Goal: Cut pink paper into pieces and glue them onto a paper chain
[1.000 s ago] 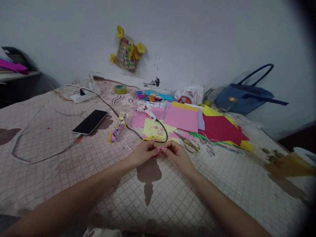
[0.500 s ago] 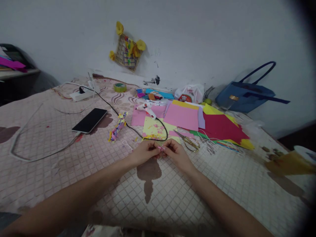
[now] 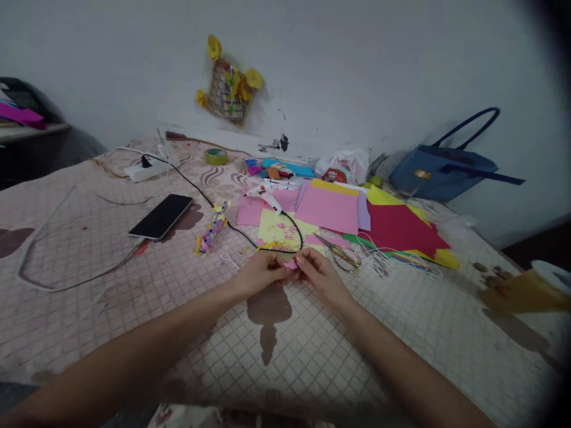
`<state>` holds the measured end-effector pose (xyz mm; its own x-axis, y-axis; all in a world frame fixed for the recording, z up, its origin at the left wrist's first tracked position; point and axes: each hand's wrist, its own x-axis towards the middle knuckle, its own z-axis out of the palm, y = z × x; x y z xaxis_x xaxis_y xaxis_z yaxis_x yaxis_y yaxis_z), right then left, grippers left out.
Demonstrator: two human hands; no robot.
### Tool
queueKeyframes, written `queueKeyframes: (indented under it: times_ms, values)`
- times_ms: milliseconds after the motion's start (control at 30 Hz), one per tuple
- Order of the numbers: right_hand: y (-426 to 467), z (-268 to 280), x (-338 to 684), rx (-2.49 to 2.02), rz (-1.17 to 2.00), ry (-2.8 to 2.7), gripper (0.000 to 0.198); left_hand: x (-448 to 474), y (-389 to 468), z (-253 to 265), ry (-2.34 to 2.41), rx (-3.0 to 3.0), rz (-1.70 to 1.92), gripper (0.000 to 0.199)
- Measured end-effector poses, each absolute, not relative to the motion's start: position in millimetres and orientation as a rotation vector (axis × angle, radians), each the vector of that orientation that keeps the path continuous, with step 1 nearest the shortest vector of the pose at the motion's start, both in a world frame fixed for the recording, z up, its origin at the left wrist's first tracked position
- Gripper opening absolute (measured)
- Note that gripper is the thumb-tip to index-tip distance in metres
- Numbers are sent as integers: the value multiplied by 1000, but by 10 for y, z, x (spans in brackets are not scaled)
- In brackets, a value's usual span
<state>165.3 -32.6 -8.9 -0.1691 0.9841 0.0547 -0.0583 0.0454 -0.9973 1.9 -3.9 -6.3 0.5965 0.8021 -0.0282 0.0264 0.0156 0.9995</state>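
Observation:
Between the fingertips of both hands is a small piece of pink paper [image 3: 291,264]. My left hand [image 3: 260,275] pinches it from the left, and my right hand [image 3: 320,275] from the right. Just beyond them lies a pale yellow sheet [image 3: 289,224] strewn with pink and yellow scraps. A white hot glue gun [image 3: 266,198] rests above that sheet, its black cord curving down toward my hands. Gold-handled scissors [image 3: 343,254] lie right of my right hand. To the left of my left hand is a purple and yellow paper craft [image 3: 213,229].
Coloured paper sheets [image 3: 328,208], white string [image 3: 379,258] and a blue handbag [image 3: 441,169] are on the right. A tablet [image 3: 162,217] with a cable, a power strip [image 3: 147,170] and a tape roll [image 3: 216,156] lie to the left. A yellow container [image 3: 517,292] stands at far right.
More of the pink paper shows between my fingertips now. My fingers have shifted slightly on it, while the objects on the table stay where they were.

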Motion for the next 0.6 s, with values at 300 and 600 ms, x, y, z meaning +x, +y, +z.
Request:
queueKeyframes:
  times_ms: [300,600]
  values:
    - [-317,-92,1708,-1096,1363,-1460,24,-2,-13,-53,779,1449,694,21]
    - [-372,-46,1656,-1084,1449,-1475,25,-4,-24,-18,773,1491,693,28]
